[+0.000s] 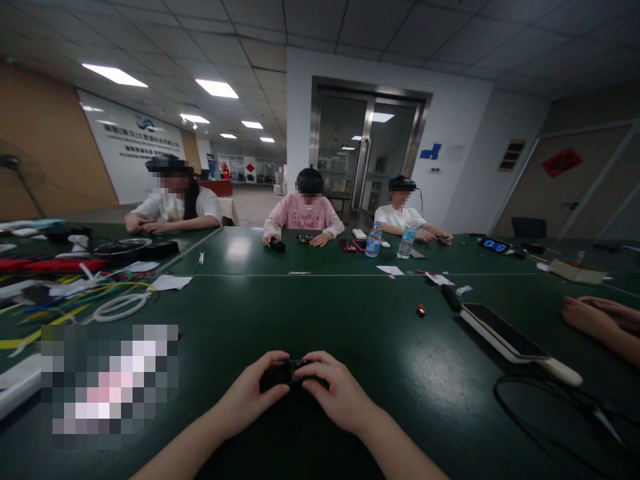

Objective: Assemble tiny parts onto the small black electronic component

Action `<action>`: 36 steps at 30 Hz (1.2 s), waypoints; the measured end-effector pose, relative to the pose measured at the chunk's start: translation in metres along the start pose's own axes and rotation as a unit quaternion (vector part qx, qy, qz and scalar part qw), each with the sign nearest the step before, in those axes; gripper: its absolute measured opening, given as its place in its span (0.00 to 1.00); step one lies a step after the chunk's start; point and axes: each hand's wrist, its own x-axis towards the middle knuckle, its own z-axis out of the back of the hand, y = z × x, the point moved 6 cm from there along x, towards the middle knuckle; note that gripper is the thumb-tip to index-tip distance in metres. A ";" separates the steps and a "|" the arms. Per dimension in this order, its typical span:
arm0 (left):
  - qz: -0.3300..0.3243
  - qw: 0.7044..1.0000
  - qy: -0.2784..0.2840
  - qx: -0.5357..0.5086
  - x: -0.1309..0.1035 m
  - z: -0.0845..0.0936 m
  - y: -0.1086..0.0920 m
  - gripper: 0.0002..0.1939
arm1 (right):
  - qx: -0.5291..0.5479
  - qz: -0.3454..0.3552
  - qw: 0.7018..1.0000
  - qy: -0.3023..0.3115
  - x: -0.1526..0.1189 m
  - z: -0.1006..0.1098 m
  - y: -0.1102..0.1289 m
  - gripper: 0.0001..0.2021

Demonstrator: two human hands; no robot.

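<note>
I have my left grip (256,391) and right grip (334,388) pinching a small black object (295,366) between them; uneven fingertip pressure could, I judge, drop it onto the bench (300,310) below.

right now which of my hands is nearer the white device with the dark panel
Right. Your right hand, on the small black object, is left of the white device and nearer you; your left hand, on the object's other side, is farther left.
</note>
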 end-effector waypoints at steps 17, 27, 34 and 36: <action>-0.095 0.995 -0.027 0.020 -0.002 0.002 -0.014 0.14 | 0.008 0.030 0.999 -0.024 0.001 0.001 0.004 0.12; -0.085 0.996 -0.023 0.020 -0.002 0.003 -0.016 0.13 | 0.016 0.008 0.999 -0.034 0.002 0.004 0.002 0.12; -0.087 0.996 -0.019 0.014 -0.001 0.003 -0.020 0.12 | 0.004 -0.004 0.999 -0.047 0.002 0.005 -0.001 0.08; -0.086 0.996 -0.017 0.019 -0.002 0.003 -0.020 0.12 | -0.001 0.002 0.999 -0.048 0.003 0.003 -0.003 0.07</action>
